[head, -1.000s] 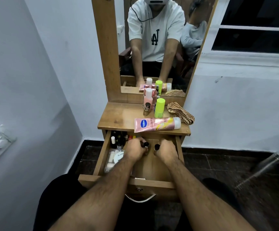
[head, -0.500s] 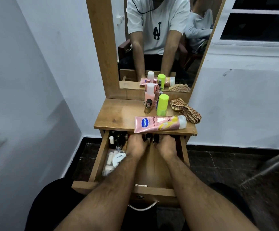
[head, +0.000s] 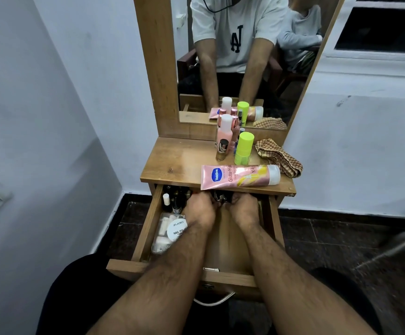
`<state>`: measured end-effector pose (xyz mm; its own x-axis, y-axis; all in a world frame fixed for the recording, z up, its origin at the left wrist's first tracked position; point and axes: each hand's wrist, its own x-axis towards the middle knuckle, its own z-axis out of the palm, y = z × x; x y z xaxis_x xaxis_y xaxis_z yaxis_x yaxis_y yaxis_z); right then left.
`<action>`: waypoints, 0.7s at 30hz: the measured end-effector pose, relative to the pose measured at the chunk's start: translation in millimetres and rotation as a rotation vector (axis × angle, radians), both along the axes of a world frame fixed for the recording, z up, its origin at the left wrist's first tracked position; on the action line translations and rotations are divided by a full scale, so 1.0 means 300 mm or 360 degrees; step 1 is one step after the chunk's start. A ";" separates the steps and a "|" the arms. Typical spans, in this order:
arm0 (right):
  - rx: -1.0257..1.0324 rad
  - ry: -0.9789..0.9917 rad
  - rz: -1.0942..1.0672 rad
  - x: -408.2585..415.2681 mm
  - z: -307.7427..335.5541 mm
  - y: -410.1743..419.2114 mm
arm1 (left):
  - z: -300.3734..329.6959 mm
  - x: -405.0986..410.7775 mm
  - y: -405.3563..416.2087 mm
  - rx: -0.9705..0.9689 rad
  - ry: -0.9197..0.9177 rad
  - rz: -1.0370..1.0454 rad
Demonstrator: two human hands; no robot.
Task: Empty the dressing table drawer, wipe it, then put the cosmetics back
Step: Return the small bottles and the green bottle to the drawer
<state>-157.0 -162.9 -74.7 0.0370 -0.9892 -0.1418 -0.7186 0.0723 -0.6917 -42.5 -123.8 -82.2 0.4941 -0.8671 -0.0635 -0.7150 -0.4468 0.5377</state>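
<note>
Hands reach into the far end of the open drawer (head: 148, 228), under the tabletop's front edge. The left hand (head: 200, 211) and right hand (head: 243, 209) close on small dark bottles (head: 222, 197) between them; how firmly each grips cannot be told. More bottles stand in the drawer's far left corner (head: 172, 201), with a nail polish remover tub (head: 177, 229) along its left wall. To lift cleanly, the person should likely clear the overhanging Vaseline tube (head: 240, 176) lying at the tabletop's front edge, beside the checked cloth (head: 278, 157).
</note>
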 end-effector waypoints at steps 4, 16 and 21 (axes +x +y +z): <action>-0.0003 0.0004 -0.0043 0.001 -0.004 0.000 | -0.014 -0.001 -0.015 0.0049 -0.0147 0.0011; 0.0015 -0.0054 -0.0093 0.004 0.002 0.004 | -0.030 0.002 -0.034 0.0112 -0.0262 0.0037; 0.0035 -0.0026 -0.0076 0.005 0.015 0.011 | -0.020 0.000 -0.033 0.0120 -0.0274 0.0030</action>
